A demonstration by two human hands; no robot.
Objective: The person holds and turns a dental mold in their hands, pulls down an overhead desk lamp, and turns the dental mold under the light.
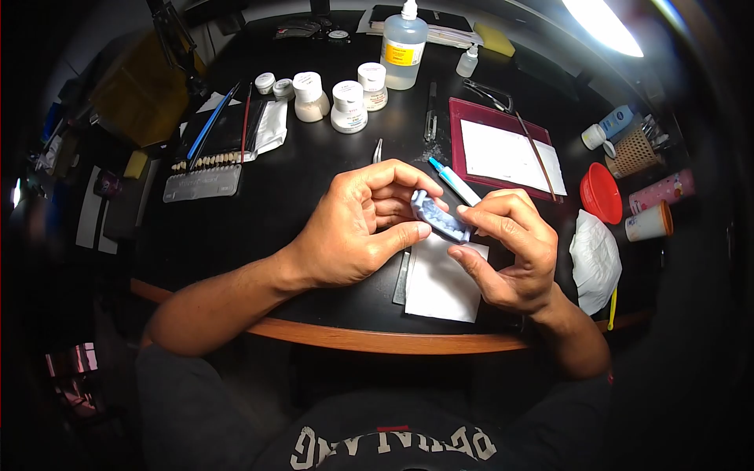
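A small blue-grey dental model (440, 219) is held up between my two hands, over a white paper pad (444, 286). My left hand (365, 224) grips its left end between thumb and fingers. On the right end, my right hand (514, 243) has its index finger against the model, with the thumb just below. A blue-and-white pen (454, 180) lies behind the model, partly hidden by my right hand. The tips of metal tweezers (378, 151) show behind my left hand.
White-lidded jars (348, 107) and a large clear bottle (404, 51) stand at the back. A maroon tray (463, 157) with white paper and a brush lies right of centre. A red bowl (602, 194) and crumpled tissue (594, 261) are at the right, a tooth shade guide (203, 182) at the left.
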